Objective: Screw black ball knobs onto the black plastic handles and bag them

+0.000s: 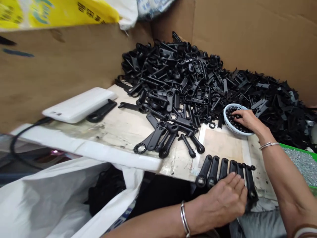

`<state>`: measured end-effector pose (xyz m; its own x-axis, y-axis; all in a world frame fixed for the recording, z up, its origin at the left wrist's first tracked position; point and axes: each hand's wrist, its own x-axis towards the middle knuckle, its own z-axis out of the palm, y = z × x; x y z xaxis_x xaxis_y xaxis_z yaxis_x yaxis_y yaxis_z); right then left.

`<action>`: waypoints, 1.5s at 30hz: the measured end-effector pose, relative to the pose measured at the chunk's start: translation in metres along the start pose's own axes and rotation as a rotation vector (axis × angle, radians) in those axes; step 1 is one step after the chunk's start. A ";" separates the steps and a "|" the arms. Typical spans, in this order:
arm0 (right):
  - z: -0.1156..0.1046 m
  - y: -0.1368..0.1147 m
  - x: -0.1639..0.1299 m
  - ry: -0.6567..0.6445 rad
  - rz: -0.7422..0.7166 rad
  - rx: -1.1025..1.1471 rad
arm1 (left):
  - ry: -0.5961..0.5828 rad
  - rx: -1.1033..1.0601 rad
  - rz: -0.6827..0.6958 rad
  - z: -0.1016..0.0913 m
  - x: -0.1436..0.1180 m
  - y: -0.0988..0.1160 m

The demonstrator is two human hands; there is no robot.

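Observation:
My right hand point(249, 120) reaches into a light-blue plastic basket point(226, 120) filled with small black balls point(244, 129). Its thumb and fingers are closed at the top of the balls, around what looks like one of them. In front of me a row of several black plastic handles point(214, 170) lies side by side at the table's near edge, rounded knob ends pointing away. My left hand point(224, 201) rests over the right part of this row, fingers pressed together and curled down against the handles. Its thumb and whatever sits under the fingers are hidden.
A large heap of black plastic parts point(173, 72) fills the back, against cardboard walls point(247, 36). Loose handles point(157, 135) lie mid-table. At left is a white device point(79, 104) with a black cable point(15, 142). A green tray point(313, 191) of small shiny pieces stands right; a white bag point(49, 198) hangs front left.

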<state>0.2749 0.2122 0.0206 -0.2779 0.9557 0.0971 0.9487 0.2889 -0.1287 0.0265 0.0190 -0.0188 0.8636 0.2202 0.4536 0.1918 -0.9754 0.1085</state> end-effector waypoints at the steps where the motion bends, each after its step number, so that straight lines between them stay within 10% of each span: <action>1: -0.004 -0.001 0.000 0.025 0.014 0.014 | 0.002 -0.003 0.005 0.000 0.000 0.000; 9: -0.045 -0.051 -0.037 0.251 0.106 0.347 | 0.004 -0.020 0.006 0.000 0.000 -0.001; 16: -0.023 -0.111 -0.081 -0.124 -0.317 0.390 | 0.003 -0.040 -0.017 0.000 0.000 -0.001; 30: 0.015 -0.096 -0.077 -0.197 -0.408 0.277 | 0.004 -0.016 -0.023 0.000 0.000 0.001; 38: -0.028 -0.081 -0.109 -0.013 0.008 0.542 | 0.009 0.015 0.000 -0.001 0.000 0.001; 45: -0.022 -0.058 -0.131 -0.045 0.106 0.166 | 0.013 0.035 0.025 0.000 0.000 0.000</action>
<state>0.2597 0.0685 0.0375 -0.1877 0.9818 0.0302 0.9362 0.1881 -0.2968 0.0267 0.0191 -0.0190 0.8623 0.1952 0.4674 0.1863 -0.9803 0.0656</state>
